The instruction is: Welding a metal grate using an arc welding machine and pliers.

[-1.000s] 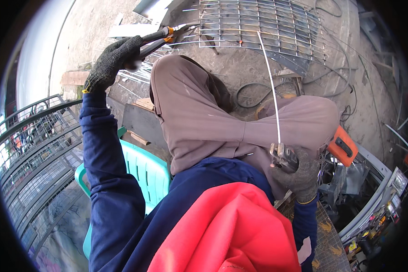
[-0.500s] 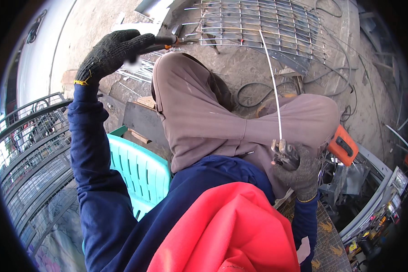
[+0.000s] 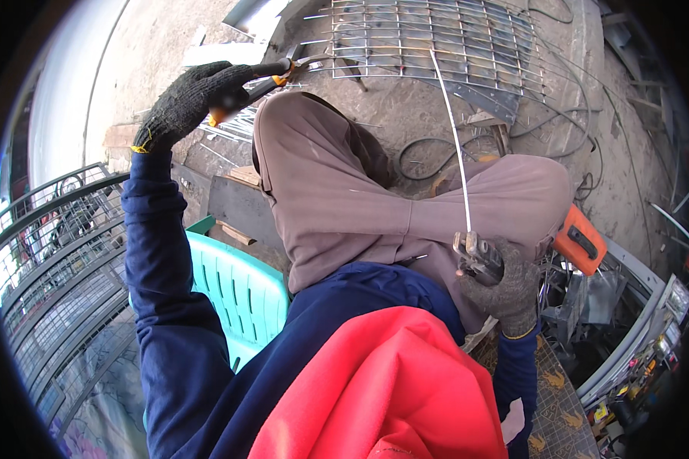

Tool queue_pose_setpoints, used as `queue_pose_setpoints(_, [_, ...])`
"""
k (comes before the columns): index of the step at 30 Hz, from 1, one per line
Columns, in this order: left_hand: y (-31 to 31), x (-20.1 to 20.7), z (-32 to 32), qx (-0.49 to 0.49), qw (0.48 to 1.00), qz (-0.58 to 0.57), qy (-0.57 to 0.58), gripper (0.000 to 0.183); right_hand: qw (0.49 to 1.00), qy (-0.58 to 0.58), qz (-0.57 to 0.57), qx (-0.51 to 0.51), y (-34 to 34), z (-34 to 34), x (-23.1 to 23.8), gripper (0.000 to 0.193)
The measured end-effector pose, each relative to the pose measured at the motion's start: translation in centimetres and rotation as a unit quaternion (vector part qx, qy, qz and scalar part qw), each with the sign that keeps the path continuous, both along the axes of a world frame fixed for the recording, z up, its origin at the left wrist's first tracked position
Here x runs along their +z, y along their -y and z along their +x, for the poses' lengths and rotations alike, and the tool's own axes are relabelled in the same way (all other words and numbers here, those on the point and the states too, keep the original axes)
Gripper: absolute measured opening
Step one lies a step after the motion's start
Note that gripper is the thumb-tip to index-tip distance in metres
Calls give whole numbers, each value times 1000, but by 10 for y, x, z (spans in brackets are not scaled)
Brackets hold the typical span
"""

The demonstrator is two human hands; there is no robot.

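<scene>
My left hand (image 3: 195,99), in a black knit glove, is closed around a pair of pliers (image 3: 283,76) with black-and-orange handles. The pliers' jaws point right, beside the near left edge of a metal grid (image 3: 429,61) of crossed rods. Near my right thigh, my right hand (image 3: 509,294), in a grey glove, grips a welding electrode holder (image 3: 478,256). A long white welding rod (image 3: 458,145) is clamped in the holder and rises away from me. Its far tip overlaps the grid's near part in view; whether they touch, I cannot tell.
A turquoise plastic chair (image 3: 237,291) stands at left, near a dark wire rack (image 3: 61,268). Loose rods (image 3: 233,122) lie beyond my left knee. Cables (image 3: 429,161) curl over the concrete floor. An orange case (image 3: 580,241) and metal scraps (image 3: 589,298) sit at right.
My left hand has shifted slightly right and down with the pliers. More of their orange handle and jaws shows now. The right hand, holder and rod have moved slightly left.
</scene>
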State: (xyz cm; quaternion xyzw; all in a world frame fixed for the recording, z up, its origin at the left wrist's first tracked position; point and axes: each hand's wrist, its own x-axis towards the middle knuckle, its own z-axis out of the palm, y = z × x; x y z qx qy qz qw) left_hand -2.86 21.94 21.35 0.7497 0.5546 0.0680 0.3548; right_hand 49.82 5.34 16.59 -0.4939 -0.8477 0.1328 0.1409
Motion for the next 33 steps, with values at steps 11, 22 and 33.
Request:
queue_pose_setpoints(11, [66, -6, -25, 303, 933, -74, 181, 50, 999, -26, -36, -17, -3, -3, 3, 77])
queue_pose_setpoints(22, [263, -122, 50, 438, 858, -31, -266, 45, 997, -44, -54, -37, 0, 5, -5, 76])
queue_pose_setpoints(33, [254, -140, 53, 235, 888, -298, -261, 58, 998, -48, -37, -8, -7, -5, 5, 77])
